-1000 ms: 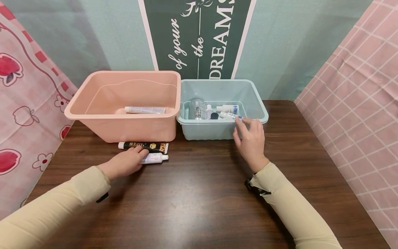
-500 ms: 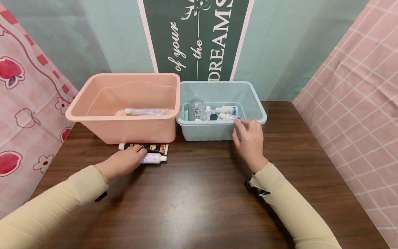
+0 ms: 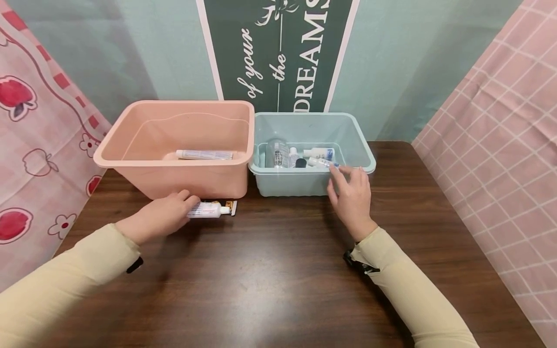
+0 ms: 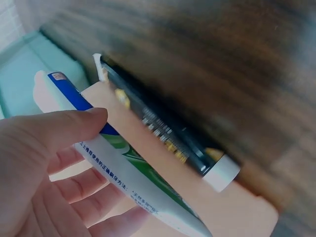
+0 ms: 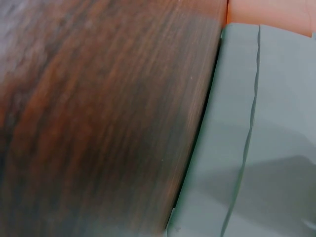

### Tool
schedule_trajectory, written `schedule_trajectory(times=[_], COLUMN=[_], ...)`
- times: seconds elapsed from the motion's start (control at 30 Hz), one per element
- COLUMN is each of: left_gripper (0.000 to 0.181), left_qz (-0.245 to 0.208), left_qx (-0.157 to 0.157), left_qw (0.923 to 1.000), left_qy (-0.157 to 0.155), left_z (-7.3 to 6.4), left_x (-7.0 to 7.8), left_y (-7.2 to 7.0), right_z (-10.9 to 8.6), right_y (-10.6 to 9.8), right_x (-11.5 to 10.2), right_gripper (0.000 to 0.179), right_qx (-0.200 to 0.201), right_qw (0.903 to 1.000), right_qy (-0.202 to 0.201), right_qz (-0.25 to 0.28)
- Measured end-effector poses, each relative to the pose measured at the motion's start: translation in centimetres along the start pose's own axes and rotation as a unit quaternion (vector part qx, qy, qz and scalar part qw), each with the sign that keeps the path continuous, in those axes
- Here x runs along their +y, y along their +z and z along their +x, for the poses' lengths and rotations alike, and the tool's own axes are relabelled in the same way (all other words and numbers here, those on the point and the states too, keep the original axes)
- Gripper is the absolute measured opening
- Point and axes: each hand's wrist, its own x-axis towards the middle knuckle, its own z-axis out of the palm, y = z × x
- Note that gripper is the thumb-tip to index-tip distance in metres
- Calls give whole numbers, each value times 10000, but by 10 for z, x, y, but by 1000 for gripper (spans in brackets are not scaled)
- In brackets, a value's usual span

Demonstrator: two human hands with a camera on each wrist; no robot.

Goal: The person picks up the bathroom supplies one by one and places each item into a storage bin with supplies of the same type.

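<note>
My left hand (image 3: 158, 215) grips a white toothpaste tube (image 3: 205, 210) lengthwise, thumb on one side and fingers on the other. The left wrist view shows the blue and green print on this toothpaste tube (image 4: 123, 157). Just beyond lies a black and gold tube with a white cap (image 4: 163, 128), mostly hidden in the head view, by the front of the pink bin (image 3: 174, 176). At the front rim of the light blue bin (image 3: 291, 183) rests my right hand (image 3: 353, 203), fingers relaxed, fingertips overlapping a small white tube (image 3: 321, 163) inside.
One slim white tube (image 3: 204, 154) lies in the pink bin. Inside the blue bin are a clear bottle (image 3: 277, 153), a white bottle (image 3: 322, 153) and a dark-capped bottle (image 3: 300, 163). Both bins stand side by side along the back of the brown table (image 3: 278, 270).
My left hand has picked up the white toothpaste tube and moved slightly left and toward the pink bin, now covering most of the black tube. The right hand has stayed at the rim.
</note>
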Motion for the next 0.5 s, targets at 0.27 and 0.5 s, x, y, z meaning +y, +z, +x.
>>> schedule_trajectory(times=[0.27,0.5], left_gripper=[28,30], left_qz=[-12,46], left_qx=[-94,139], left_qw=[10000,9998], left_qy=[-20,102], left_z=[3,9], left_x=[1,1], left_y=[-24,-44], right_z=[-2,-1], right_y=[1,2], right_x=[1,1], right_gripper=[31,31], right_qx=[-36,24], right_qw=[10000,10000], right_qy=[40,30], right_qz=[-15,21])
